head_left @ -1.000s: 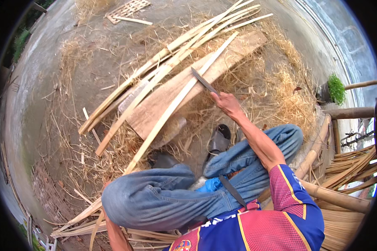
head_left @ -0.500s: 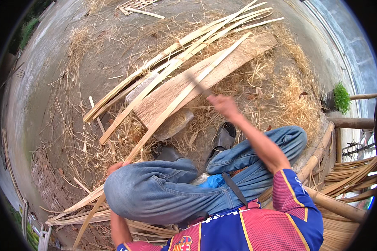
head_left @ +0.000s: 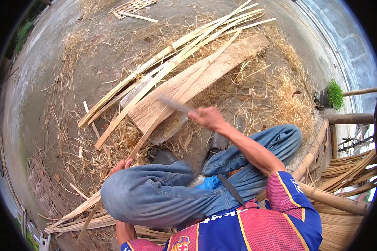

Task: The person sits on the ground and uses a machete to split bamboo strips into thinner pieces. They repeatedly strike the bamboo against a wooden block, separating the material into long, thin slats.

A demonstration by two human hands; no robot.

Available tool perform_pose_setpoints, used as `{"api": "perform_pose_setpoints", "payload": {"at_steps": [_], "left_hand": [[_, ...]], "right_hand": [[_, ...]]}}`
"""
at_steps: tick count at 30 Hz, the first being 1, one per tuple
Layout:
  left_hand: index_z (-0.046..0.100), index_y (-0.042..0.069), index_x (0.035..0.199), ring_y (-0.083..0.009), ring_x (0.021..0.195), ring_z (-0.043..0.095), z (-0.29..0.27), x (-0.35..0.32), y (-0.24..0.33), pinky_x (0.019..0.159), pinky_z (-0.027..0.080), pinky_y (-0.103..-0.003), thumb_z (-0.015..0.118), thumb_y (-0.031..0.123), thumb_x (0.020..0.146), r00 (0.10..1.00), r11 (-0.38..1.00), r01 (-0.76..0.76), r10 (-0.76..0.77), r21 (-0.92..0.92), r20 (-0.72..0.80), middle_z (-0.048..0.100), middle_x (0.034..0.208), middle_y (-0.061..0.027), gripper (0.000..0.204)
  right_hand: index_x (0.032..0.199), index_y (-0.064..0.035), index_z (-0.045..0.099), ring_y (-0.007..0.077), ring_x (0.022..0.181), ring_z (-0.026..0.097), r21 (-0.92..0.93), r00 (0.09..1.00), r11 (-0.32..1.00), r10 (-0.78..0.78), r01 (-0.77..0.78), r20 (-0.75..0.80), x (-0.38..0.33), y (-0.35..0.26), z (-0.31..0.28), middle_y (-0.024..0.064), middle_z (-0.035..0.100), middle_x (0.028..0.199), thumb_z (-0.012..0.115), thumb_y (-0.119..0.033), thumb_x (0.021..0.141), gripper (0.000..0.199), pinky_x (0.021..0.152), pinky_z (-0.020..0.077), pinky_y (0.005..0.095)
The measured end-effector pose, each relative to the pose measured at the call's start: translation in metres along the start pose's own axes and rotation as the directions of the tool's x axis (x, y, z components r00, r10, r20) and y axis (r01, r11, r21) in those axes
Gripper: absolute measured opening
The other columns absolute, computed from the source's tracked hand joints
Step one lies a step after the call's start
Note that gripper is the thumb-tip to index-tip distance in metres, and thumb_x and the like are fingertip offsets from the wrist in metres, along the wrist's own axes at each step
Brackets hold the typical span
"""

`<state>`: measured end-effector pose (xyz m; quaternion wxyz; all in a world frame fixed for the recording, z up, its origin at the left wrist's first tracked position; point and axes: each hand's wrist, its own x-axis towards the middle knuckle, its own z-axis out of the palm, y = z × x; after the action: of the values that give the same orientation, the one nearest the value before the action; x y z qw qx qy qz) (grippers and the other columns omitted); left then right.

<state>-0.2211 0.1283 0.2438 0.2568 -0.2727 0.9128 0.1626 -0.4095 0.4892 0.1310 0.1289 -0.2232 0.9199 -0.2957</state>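
Note:
A long bamboo strip (head_left: 154,124) slants across a wooden plank (head_left: 227,62) and runs down past my left knee. My left hand (head_left: 120,166), partly hidden by that knee, is closed round the strip's lower part. In my right hand (head_left: 208,118) is a knife, gripped by its handle. Its blurred blade (head_left: 174,103) lies across the strip over the plank's near part; whether it touches cannot be told. A pale stone block (head_left: 168,129) shows under the plank's near end.
Several bamboo strips (head_left: 144,87) lie beyond the plank. More strips (head_left: 86,221) lie by my left knee. Curly shavings (head_left: 287,98) litter the ground. A bamboo rail (head_left: 333,196) and bundled strips (head_left: 343,180) stand at the right, near a potted plant (head_left: 334,95).
My right hand and the knife have moved left and toward me along the strip. The strip now shows a browner face. My left hand still holds it by the knee.

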Motion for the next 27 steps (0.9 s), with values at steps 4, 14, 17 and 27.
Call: {"api": "perform_pose_setpoints", "payload": {"at_steps": [4,14,17,27], "left_hand": [[0.069,0.008,0.101,-0.0256,0.089,0.064,-0.009,-0.007,-0.101,0.075,0.047,-0.042,0.062,0.039,0.099,0.995,0.995,0.061,-0.055,-0.075,0.080,0.071,0.090,-0.0121,0.032],[0.068,-0.002,0.099,-0.0139,0.076,0.058,0.028,0.065,-0.060,0.069,0.047,-0.032,0.067,0.038,0.099,0.956,0.849,-0.150,0.255,-0.507,0.144,0.066,0.081,-0.0061,0.040],[0.068,0.002,0.085,-0.0135,0.058,0.052,0.043,0.102,0.017,0.056,0.042,-0.034,0.059,0.052,0.101,0.899,0.694,-0.102,0.371,-0.712,0.233,0.060,0.066,-0.0033,0.053],[0.065,0.003,0.062,-0.0133,0.051,0.050,0.052,0.094,0.021,0.051,0.037,-0.033,0.058,0.058,0.099,0.941,0.823,-0.188,0.308,-0.536,0.142,0.053,0.052,-0.0024,0.067]], "right_hand": [[0.061,-0.0142,0.044,0.0113,0.038,0.037,-0.132,0.976,0.976,0.153,-0.174,-0.157,0.006,0.064,-0.010,-0.0016,0.046,0.052,0.040,-0.069,0.102,0.068,0.032,0.0220,0.0267],[0.059,-0.0169,0.041,0.0099,0.039,0.034,0.166,0.859,0.871,0.487,-0.463,-0.157,0.025,0.058,-0.016,-0.0051,0.037,0.050,0.036,-0.067,0.103,0.067,0.033,0.0275,0.0296],[0.060,-0.0158,0.043,0.0079,0.038,0.031,0.216,0.941,0.928,0.328,-0.305,-0.083,0.009,0.003,0.011,-0.0051,0.037,0.051,0.037,-0.067,0.103,0.067,0.034,0.0273,0.0264],[0.068,-0.0044,0.056,0.0263,0.044,0.053,-0.080,0.962,0.981,0.153,-0.175,-0.227,-0.019,-0.008,0.032,0.0137,0.053,0.052,0.049,-0.058,0.103,0.064,0.042,0.0456,0.0435]]}}
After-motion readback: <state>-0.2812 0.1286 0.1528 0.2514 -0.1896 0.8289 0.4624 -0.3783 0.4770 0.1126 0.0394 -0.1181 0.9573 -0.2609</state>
